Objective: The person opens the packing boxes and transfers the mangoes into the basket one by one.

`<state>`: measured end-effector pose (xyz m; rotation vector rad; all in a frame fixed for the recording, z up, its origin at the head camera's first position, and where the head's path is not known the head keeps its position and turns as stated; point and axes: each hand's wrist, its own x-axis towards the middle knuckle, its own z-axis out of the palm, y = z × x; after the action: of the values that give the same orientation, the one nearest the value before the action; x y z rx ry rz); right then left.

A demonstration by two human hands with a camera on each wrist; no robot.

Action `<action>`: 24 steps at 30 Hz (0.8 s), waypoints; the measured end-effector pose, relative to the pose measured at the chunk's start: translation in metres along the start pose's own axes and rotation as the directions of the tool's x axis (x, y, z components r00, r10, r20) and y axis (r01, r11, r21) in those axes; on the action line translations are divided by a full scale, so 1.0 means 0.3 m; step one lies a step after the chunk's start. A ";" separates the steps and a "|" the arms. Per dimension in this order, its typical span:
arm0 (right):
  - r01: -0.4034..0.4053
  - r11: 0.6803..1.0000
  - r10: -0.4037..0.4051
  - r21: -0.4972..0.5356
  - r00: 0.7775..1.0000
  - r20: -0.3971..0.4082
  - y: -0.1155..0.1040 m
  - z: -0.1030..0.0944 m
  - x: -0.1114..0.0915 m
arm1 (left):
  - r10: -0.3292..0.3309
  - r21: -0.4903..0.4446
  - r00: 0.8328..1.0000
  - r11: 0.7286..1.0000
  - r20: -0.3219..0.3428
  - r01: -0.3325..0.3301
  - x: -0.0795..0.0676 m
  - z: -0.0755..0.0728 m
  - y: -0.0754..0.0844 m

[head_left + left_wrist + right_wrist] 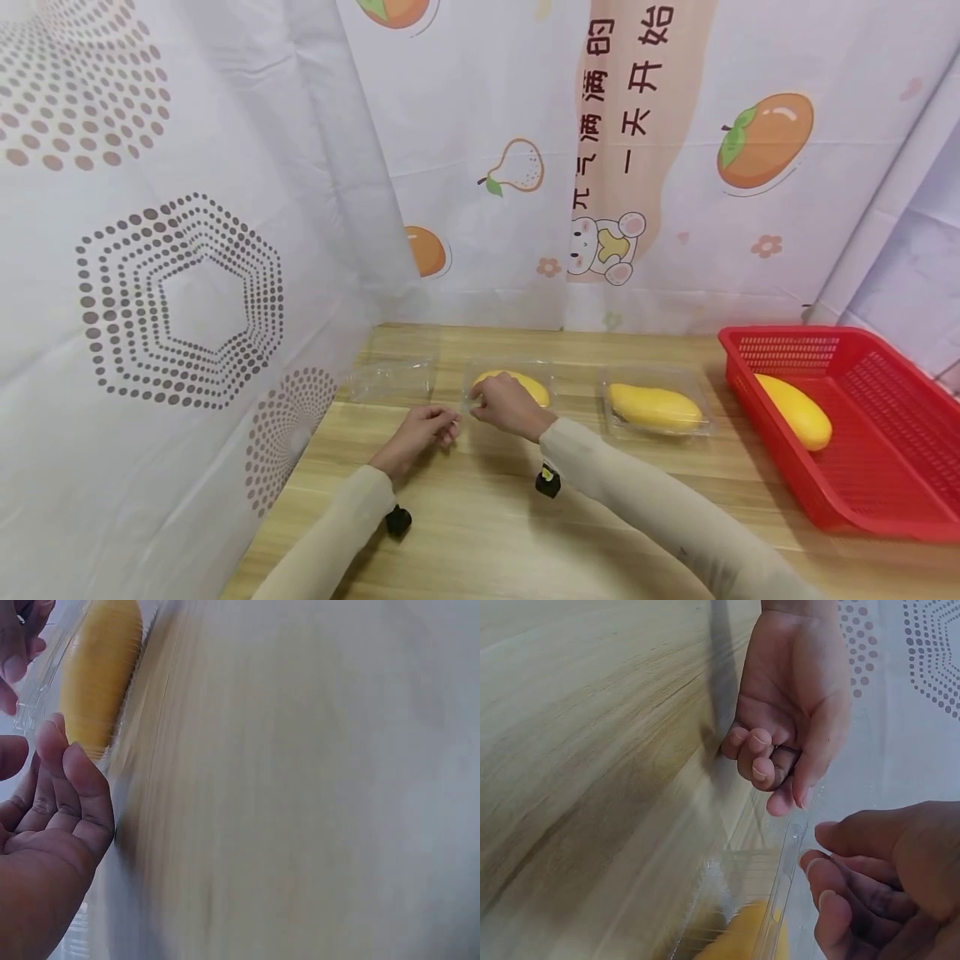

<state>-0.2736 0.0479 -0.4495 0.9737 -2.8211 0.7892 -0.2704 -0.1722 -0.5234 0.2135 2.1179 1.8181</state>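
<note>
3 yel. fruits [656, 407], 3 clr. boxes [393, 381], 1 bskt [892, 442].

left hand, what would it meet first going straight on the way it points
The left hand would probably meet the left end of the clear container beside the right hand first, though depth is hard to judge.

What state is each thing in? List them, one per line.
Left box: no fruit inside, seemingly open
Middle box: one fruit inside, lid unclear
Right box: one fruit inside, lid unclear
Basket: upright, one fruit inside
Left hand: fingers loosely bent, nothing visibly held
Right hand: by the middle box, fingers bent, nothing visibly gripped
</note>
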 end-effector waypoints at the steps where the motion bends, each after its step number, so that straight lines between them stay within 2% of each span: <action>1: 0.004 1.000 -0.005 -0.010 1.000 -0.005 0.001 0.004 0.000 | -0.003 -0.005 1.000 1.000 0.005 0.003 0.001 0.003 -0.002; 7: 0.003 0.999 -0.005 -0.046 0.999 -0.038 -0.003 0.016 0.005 | -0.013 -0.023 1.000 1.000 0.024 0.013 0.007 0.018 -0.004; 17: -0.065 0.996 0.060 -0.062 0.995 -0.083 -0.013 0.024 0.022 | -0.005 -0.082 0.999 0.997 -0.051 0.001 0.036 0.018 0.008; 24: -0.067 0.995 0.061 -0.079 0.995 -0.085 -0.020 0.031 0.017 | -0.011 -0.101 0.999 0.995 -0.049 0.006 0.033 0.025 0.002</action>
<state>-0.2732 0.0366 -0.4537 0.8234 -2.8013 0.6972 -0.2770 -0.1620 -0.5252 0.1364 2.0496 1.9381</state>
